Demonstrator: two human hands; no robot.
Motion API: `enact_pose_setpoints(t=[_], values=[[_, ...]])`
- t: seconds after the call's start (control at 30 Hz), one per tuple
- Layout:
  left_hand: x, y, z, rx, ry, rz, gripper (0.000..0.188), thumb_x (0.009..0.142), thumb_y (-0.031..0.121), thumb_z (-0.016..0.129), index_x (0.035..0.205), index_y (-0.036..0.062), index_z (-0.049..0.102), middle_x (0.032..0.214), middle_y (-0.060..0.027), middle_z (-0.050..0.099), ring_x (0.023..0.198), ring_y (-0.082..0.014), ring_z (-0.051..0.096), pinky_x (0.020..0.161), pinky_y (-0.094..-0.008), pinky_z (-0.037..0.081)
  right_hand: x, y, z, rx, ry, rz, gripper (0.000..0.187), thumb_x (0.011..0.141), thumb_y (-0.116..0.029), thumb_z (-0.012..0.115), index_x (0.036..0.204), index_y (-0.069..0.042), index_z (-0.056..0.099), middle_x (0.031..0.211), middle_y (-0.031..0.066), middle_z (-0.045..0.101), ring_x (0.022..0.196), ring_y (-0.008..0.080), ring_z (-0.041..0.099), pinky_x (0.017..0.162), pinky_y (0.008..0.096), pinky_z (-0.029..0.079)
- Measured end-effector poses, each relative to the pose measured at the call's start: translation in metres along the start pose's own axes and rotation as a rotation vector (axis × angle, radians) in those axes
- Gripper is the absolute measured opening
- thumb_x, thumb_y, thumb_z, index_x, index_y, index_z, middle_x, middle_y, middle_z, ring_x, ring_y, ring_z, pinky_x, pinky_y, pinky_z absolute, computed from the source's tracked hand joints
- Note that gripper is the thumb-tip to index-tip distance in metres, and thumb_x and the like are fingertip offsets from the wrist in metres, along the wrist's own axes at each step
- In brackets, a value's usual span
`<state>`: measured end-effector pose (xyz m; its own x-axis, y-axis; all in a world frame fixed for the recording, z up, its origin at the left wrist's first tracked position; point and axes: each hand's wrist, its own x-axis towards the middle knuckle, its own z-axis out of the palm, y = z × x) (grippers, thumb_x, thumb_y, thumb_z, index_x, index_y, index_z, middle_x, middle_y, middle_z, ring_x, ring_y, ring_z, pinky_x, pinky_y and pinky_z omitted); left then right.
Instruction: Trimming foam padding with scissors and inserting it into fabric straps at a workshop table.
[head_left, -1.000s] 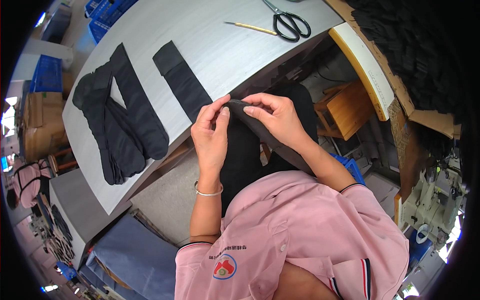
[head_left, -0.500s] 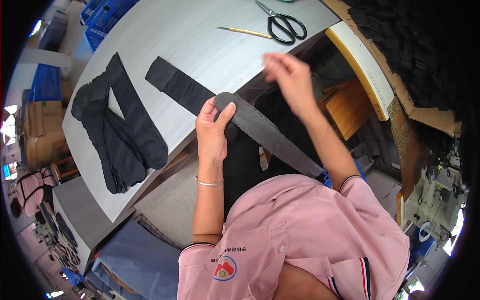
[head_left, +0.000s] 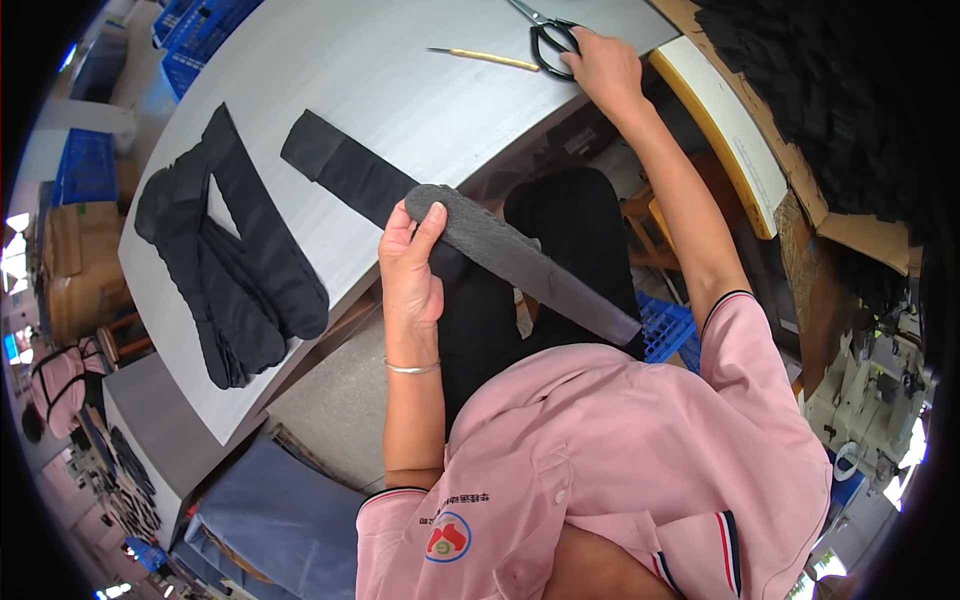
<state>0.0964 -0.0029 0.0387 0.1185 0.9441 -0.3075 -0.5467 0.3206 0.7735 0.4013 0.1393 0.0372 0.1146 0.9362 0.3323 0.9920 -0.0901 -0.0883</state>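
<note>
My left hand (head_left: 410,262) pinches the rounded end of a dark grey strip (head_left: 530,268), thumb on top and fingers beneath. The strip slants down to the right above my lap, its far end near my pink shirt (head_left: 620,430) and a blue crate (head_left: 668,328). My right hand (head_left: 608,72) is stretched out to the far table edge, fingers at the black handles of a pair of scissors (head_left: 536,45) — I cannot tell whether they have closed around them. Just left of the scissors lies a thin-pointed tool (head_left: 490,57) with a pale yellow handle. On the grey table (head_left: 420,100), a flat black strip (head_left: 345,160) reaches toward my left hand; farther left — a loose pile of black strips (head_left: 250,275).
</note>
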Motion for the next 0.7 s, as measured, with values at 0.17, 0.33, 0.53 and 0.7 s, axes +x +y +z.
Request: enact_pose_setpoints(t=[0.17,0.33,0.53,0.7], values=[[0.001,0.0,0.003,-0.006,-0.036,-0.011,0.017,0.095,0.008,0.066,0.111,0.0041,0.063,0.105,-0.0048,0.07,0.093,-0.013,0.065,0.088,-0.0276,0.051,0.014,0.02,0.012,-0.137,0.045,-0.036,0.036,0.079,-0.013,0.065,0.114,-0.002,0.065,0.094,0.0198,0.07,0.089,0.04,0.067,0.081,0.0467,0.053],[0.001,0.003,0.0,-0.029,-0.029,0.019,0.016,0.096,0.009,0.066,0.11,0.0051,0.062,0.106,-0.0062,0.07,0.097,-0.0141,0.064,0.09,-0.0279,0.05,-0.012,0.025,-0.012,0.313,-0.068,0.089,0.029,0.081,-0.019,0.065,0.105,-0.003,0.064,0.094,0.0215,0.068,0.092,0.0374,0.066,0.081,0.0451,0.051],[-0.002,0.006,-0.004,-0.1,-0.068,0.01,0.019,0.096,0.011,0.066,0.113,0.0046,0.059,0.107,-0.0082,0.069,0.098,-0.0159,0.065,0.093,-0.0307,0.051,-0.127,0.023,-0.059,0.824,-0.262,0.026,0.025,0.073,-0.016,0.07,0.091,-0.005,0.056,0.072,0.0077,0.053,0.065,0.0182,0.051,0.061,0.0323,0.043],[-0.005,0.01,-0.002,-0.104,-0.028,0.048,0.019,0.096,0.013,0.066,0.112,0.0051,0.058,0.108,-0.0085,0.067,0.098,-0.0155,0.063,0.093,-0.0308,0.051,-0.218,-0.002,-0.096,0.81,-0.545,0.062,0.047,0.079,-0.043,0.08,0.092,-0.005,0.056,0.075,0.0111,0.056,0.064,0.0268,0.055,0.059,0.0357,0.041]])
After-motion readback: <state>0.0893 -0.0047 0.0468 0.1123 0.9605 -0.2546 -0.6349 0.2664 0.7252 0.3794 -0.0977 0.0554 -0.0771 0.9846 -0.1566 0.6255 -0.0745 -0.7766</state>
